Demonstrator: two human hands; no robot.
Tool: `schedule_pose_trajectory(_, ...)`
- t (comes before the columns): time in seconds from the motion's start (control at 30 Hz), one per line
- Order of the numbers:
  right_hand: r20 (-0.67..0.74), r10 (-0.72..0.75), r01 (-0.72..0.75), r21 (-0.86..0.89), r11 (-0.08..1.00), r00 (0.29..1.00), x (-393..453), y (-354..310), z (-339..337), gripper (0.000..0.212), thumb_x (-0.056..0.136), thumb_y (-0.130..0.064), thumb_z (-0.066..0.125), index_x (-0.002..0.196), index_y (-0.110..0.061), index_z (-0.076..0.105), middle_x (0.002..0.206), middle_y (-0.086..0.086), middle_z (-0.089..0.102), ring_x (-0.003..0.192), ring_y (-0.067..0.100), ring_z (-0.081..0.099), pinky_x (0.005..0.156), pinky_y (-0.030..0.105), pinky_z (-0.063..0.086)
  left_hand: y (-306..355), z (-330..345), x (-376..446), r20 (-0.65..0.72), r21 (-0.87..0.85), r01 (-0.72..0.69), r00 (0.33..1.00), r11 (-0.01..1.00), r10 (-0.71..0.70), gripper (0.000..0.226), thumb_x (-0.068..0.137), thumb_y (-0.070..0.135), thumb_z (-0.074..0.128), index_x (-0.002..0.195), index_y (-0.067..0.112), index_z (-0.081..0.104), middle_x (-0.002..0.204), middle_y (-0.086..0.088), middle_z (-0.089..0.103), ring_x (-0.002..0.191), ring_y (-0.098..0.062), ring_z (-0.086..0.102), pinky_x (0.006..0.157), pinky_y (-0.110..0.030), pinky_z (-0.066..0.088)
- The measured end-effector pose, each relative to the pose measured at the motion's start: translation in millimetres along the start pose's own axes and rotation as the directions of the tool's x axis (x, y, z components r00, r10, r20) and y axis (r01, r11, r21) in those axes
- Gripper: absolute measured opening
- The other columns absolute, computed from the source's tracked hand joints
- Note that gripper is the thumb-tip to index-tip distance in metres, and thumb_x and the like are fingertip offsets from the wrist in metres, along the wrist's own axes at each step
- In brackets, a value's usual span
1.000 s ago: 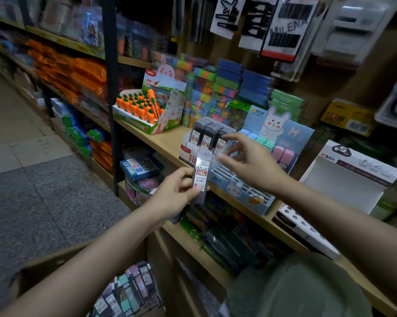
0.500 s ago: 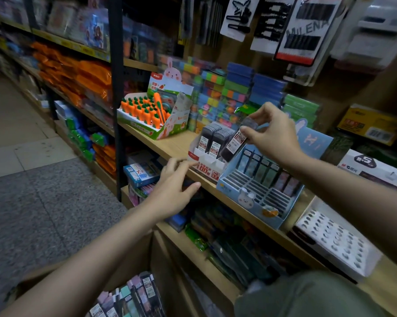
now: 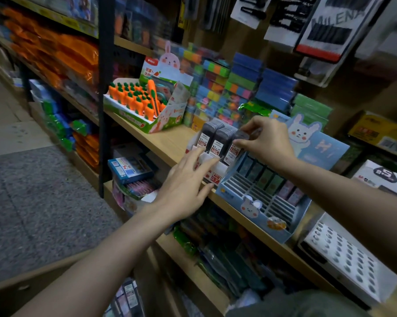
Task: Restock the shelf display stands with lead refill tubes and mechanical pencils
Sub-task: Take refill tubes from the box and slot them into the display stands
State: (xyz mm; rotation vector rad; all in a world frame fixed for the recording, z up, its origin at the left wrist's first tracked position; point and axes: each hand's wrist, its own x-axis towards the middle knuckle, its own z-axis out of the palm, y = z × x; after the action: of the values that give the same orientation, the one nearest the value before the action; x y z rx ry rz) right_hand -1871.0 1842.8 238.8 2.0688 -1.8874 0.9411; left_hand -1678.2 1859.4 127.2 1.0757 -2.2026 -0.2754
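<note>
Right hand (image 3: 267,139) pinches the top of a dark lead refill tube (image 3: 235,146) between thumb and fingertips, the tube standing in the rightmost row of the white display stand (image 3: 210,161). Left hand (image 3: 186,181), fingers straight and spread, rests against the stand's front. Stand sits on the wooden shelf (image 3: 170,145), touching a blue rabbit-printed stand (image 3: 261,202); a carrot-eraser box (image 3: 145,104) stands well to the left.

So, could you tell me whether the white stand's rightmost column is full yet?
Cannot tell; the right hand pinches a lead refill tube at that column.
</note>
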Motion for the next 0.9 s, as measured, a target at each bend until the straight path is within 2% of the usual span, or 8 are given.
schedule_pose_trajectory(0.23,0.024,-0.133,0.135,-0.149,0.98,0.991,-2.7,4.1,8.5,0.031,0.07,-0.029,0.086,0.088,-0.009,0.071,0.09,0.001,0.058,0.079,0.015,0.054,0.067,0.025,0.042,-1.8,3.3,-2.2,0.006,-0.001,-0.011,1.0,1.0,0.011,0.065,0.095,0.034,0.056,0.15,0.035,0.02,0.16,0.007,-0.002,0.148,-0.019,0.005,0.115,-0.051,0.028)
schedule_pose_trajectory(0.37,0.008,-0.148,0.147,-0.163,0.976,0.989,-5.4,3.1,9.7,0.03,0.073,-0.024,0.084,0.096,-0.007,0.075,0.097,0.001,0.054,0.087,0.014,0.05,0.074,0.024,0.04,-0.1,4.1,-4.5,0.026,-0.011,-0.008,1.0,1.0,0.008,0.07,0.094,0.034,0.057,0.151,0.035,0.016,0.161,0.008,-0.008,0.148,-0.02,0.008,0.115,-0.05,0.028)
schedule_pose_trajectory(0.47,0.04,-0.131,0.136,-0.194,0.972,0.991,-9.4,2.0,5.5,0.035,0.081,-0.026,0.078,0.112,-0.01,0.072,0.106,0.006,0.056,0.094,0.018,0.055,0.08,0.024,0.041,0.9,3.5,-8.4,0.053,-0.022,-0.02,0.998,1.0,0.021,0.073,0.095,0.031,0.056,0.153,0.035,0.011,0.16,0.011,-0.015,0.149,-0.018,0.006,0.116,-0.046,0.029)
schedule_pose_trajectory(0.57,-0.036,-0.07,0.067,-0.085,0.994,0.997,-18.1,-6.3,-4.1,0.039,0.089,-0.031,0.069,0.124,-0.015,0.065,0.11,0.001,0.055,0.088,0.01,0.058,0.081,0.02,0.045,1.6,2.7,-18.4,0.067,-0.07,-0.056,0.996,0.996,0.061,0.074,0.096,0.027,0.057,0.154,0.034,0.011,0.161,0.015,-0.014,0.148,-0.015,0.013,0.113,-0.039,0.036)
schedule_pose_trajectory(0.63,-0.117,-0.037,0.046,0.076,0.996,0.992,-33.3,-20.3,-8.1,0.026,0.091,-0.029,0.065,0.116,-0.02,0.066,0.107,-0.005,0.057,0.079,0.002,0.06,0.076,0.015,0.049,0.3,3.9,-30.8,0.074,-0.136,-0.051,0.995,0.989,0.062,0.071,0.096,0.026,0.056,0.153,0.035,0.014,0.162,0.015,-0.002,0.148,-0.011,0.013,0.116,-0.035,0.03)
schedule_pose_trajectory(0.7,-0.109,-0.032,0.059,0.255,0.965,0.994,-61.2,-37.1,-1.2,0.014,0.091,-0.025,0.064,0.105,-0.023,0.067,0.101,-0.009,0.063,0.08,0.0,0.062,0.074,0.018,0.054,-3.5,6.2,-48.4,0.1,-0.25,0.016,0.995,0.968,0.01,0.062,0.095,0.025,0.057,0.15,0.032,0.028,0.158,0.011,0.021,0.144,-0.007,0.022,0.117,-0.03,0.027)
schedule_pose_trajectory(0.8,0.054,-0.127,0.093,0.423,0.901,0.99,-116.2,-66.1,25.6,0.008,0.089,-0.022,0.067,0.097,-0.023,0.068,0.09,-0.011,0.065,0.074,0.002,0.062,0.067,0.014,0.049,-17.5,9.1,-85.9,0.169,-0.387,0.253,0.965,0.887,-0.202,0.039,0.092,0.011,0.062,0.13,0.011,0.055,0.13,-0.003,0.058,0.12,-0.012,0.053,0.106,-0.03,0.042)
schedule_pose_trajectory(0.9,0.336,-0.264,0.083,0.467,0.88,0.904,-170.2,-89.0,64.6,0.015,0.084,-0.019,0.071,0.099,-0.018,0.068,0.08,-0.009,0.063,0.064,0.005,0.056,0.064,0.008,0.041,-39.9,8.0,-138.8,0.267,-0.476,0.565,0.823,0.674,-0.502,0.019,0.09,-0.005,0.059,0.108,-0.004,0.062,0.095,-0.013,0.066,0.085,-0.015,0.059,0.077,-0.015,0.048)
